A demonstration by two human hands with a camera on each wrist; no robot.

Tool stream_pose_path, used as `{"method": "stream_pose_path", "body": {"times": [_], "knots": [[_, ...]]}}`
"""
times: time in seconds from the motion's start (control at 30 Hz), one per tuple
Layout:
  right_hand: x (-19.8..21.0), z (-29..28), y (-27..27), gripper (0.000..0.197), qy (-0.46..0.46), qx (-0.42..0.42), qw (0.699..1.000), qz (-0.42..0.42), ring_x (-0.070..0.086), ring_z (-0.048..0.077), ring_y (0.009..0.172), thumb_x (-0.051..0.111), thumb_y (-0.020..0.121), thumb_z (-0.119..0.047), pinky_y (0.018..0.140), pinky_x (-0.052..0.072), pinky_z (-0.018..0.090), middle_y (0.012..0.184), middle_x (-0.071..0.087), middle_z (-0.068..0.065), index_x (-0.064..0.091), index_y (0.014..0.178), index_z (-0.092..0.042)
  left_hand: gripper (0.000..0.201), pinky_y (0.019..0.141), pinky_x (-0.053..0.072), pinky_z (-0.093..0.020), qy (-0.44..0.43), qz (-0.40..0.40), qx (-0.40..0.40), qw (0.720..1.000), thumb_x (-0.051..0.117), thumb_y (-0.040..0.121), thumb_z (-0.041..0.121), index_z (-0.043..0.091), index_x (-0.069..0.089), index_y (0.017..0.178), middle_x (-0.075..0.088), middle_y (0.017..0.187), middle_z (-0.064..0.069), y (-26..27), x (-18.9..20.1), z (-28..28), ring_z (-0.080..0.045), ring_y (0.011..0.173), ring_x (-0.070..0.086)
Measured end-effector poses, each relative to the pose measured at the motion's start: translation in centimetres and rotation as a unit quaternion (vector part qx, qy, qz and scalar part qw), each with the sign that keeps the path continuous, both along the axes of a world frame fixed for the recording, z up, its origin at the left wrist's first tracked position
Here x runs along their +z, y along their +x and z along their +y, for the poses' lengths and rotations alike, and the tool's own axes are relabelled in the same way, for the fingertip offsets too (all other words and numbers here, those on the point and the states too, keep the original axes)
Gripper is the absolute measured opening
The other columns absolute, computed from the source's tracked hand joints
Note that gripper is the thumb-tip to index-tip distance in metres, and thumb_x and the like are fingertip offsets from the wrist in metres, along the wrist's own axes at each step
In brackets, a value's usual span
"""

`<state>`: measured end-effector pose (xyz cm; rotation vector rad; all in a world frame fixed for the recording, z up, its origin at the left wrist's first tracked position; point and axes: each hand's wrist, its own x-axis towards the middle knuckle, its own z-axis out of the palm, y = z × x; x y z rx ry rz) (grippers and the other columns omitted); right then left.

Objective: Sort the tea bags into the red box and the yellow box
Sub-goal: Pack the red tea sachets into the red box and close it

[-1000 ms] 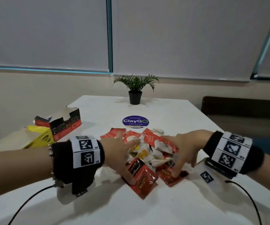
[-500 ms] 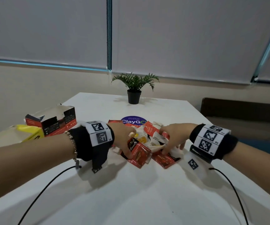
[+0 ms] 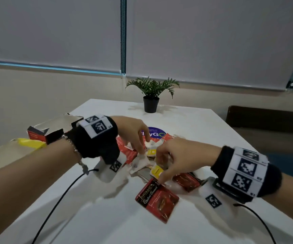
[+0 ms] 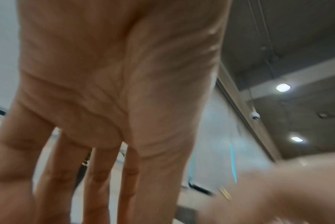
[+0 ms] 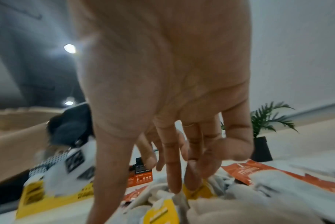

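A heap of tea bags [image 3: 142, 162] lies mid-table: white ones with yellow tags [image 3: 157, 170] and red foil packets [image 3: 186, 180]. One red packet [image 3: 157, 198] lies alone in front of the heap. My left hand [image 3: 142, 150] reaches down onto the white bags with straight fingers [image 4: 97, 181] and holds nothing. My right hand [image 3: 159, 171] comes in from the right, its fingertips [image 5: 174, 186] on the white bags beside a yellow tag [image 5: 162, 212], thumb apart. The open red box [image 3: 54, 131] and the yellow box [image 3: 29, 143] stand at the left.
A potted plant [image 3: 151, 95] stands at the table's far end, with a round blue sticker [image 3: 155, 132] behind the heap. Black cables [image 3: 59, 199] trail from both wrists across the near tabletop. A dark bench [image 3: 265, 117] sits to the right.
My left hand has let go of the red packet, which now lies in front of the heap, and moved to the white bags. My right hand has shifted to a yellow-tagged bag.
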<state>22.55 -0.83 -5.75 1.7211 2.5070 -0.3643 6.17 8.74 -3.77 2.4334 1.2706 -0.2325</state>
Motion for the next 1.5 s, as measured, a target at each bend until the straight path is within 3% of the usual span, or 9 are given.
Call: {"method": "stream_pose_path", "body": {"times": [0.2, 0.4, 0.7, 0.87, 0.97, 1.07, 1.27, 1.4, 1.5], "knots": [[-1.0, -0.6, -2.7, 0.058, 0.007, 0.047, 0.996, -0.075, 0.057, 0.014, 0.084, 0.080, 0.059, -0.066, 0.066, 0.050, 0.033, 0.095, 0.061, -0.009, 0.063, 0.099, -0.028, 0.072, 0.078, 0.051, -0.027, 0.036, 0.132, 0.070, 0.988, 0.080, 0.073, 0.044, 0.021, 0.048, 0.134, 0.058, 0.125, -0.002, -1.9, -0.2, 1.7, -0.020, 0.108, 0.059], [-1.6, -0.9, -3.4, 0.037, -0.010, 0.070, 0.995, -0.069, 0.050, 0.008, 0.076, 0.083, 0.068, -0.045, 0.056, 0.039, 0.028, 0.100, 0.062, -0.004, 0.069, 0.092, -0.021, 0.079, 0.085, 0.042, -0.029, 0.028, 0.149, 0.085, 0.985, 0.080, 0.070, 0.049, 0.024, 0.042, 0.134, 0.054, 0.132, 0.002, -2.6, -2.6, 1.8, -0.021, 0.117, 0.054], [-1.8, -2.2, -2.1, 0.040, -0.052, 0.031, 0.994, -0.091, 0.062, 0.022, 0.087, 0.079, 0.074, -0.045, 0.058, 0.043, 0.030, 0.097, 0.067, 0.003, 0.068, 0.097, -0.014, 0.079, 0.090, 0.048, -0.034, 0.009, 0.159, 0.083, 0.984, 0.084, 0.067, 0.043, 0.028, 0.043, 0.133, 0.055, 0.129, 0.004, -3.8, -2.0, 2.6, -0.016, 0.099, 0.054], [-1.0, -3.1, -1.4, 0.062, -0.072, 0.035, 0.994, -0.074, 0.056, 0.017, 0.099, 0.077, 0.074, -0.053, 0.081, 0.051, 0.032, 0.115, 0.059, -0.003, 0.056, 0.123, -0.020, 0.079, 0.086, 0.051, -0.034, 0.022, 0.124, 0.084, 0.988, 0.087, 0.063, 0.039, 0.028, 0.047, 0.130, 0.057, 0.113, 0.008, -4.7, 0.0, 3.1, -0.018, 0.101, 0.059], [-0.9, -3.3, -1.1, 0.059, -0.089, 0.051, 0.991, -0.083, 0.052, 0.015, 0.101, 0.082, 0.070, -0.045, 0.072, 0.044, 0.026, 0.116, 0.054, -0.005, 0.057, 0.118, -0.023, 0.068, 0.070, 0.051, -0.028, -0.005, 0.091, 0.080, 0.993, 0.087, 0.065, 0.032, 0.027, 0.052, 0.124, 0.064, 0.109, 0.007, -5.4, 1.0, 3.2, -0.016, 0.097, 0.064], [-1.2, -3.1, -0.8, 0.047, -0.091, 0.061, 0.990, -0.084, 0.052, 0.016, 0.096, 0.085, 0.069, -0.042, 0.062, 0.040, 0.024, 0.113, 0.055, -0.002, 0.061, 0.103, -0.020, 0.063, 0.076, 0.054, -0.031, -0.010, 0.043, 0.075, 0.996, 0.088, 0.064, 0.031, 0.029, 0.055, 0.118, 0.066, 0.104, 0.008, -5.9, 2.0, 3.4, -0.015, 0.094, 0.066], [1.1, -1.4, 1.2, 0.025, -0.171, 0.081, 0.981, 0.043, 0.056, 0.013, 0.072, 0.082, 0.076, -0.027, 0.064, 0.043, 0.029, 0.081, 0.064, -0.003, 0.058, 0.080, -0.022, 0.032, 0.068, 0.051, -0.024, 0.007, -0.061, 0.080, 0.995, 0.083, 0.073, 0.028, 0.028, 0.061, 0.096, 0.069, 0.093, 0.006, -6.2, 3.2, 3.1, -0.013, 0.082, 0.067], [3.5, 0.9, 4.2, 0.029, -0.119, 0.002, 0.962, 0.247, 0.071, 0.026, 0.089, 0.079, 0.080, -0.021, 0.077, 0.055, 0.042, 0.097, 0.076, 0.002, 0.060, 0.102, -0.018, 0.029, 0.073, 0.053, -0.026, -0.007, -0.202, 0.097, 0.975, 0.082, 0.074, 0.023, 0.024, 0.064, 0.096, 0.070, 0.090, 0.005, -5.6, 2.9, 3.2, -0.015, 0.085, 0.067], [3.4, 2.8, 5.2, 0.050, -0.031, -0.066, 0.923, 0.377, 0.068, 0.019, 0.078, 0.080, 0.078, -0.013, 0.066, 0.051, 0.030, 0.096, 0.075, 0.014, 0.054, 0.119, -0.022, 0.024, 0.083, 0.057, -0.036, -0.061, -0.328, 0.096, 0.938, 0.080, 0.076, 0.014, 0.017, 0.067, 0.095, 0.072, 0.093, -0.003, -3.9, 2.1, 3.2, -0.021, 0.088, 0.069]]}}
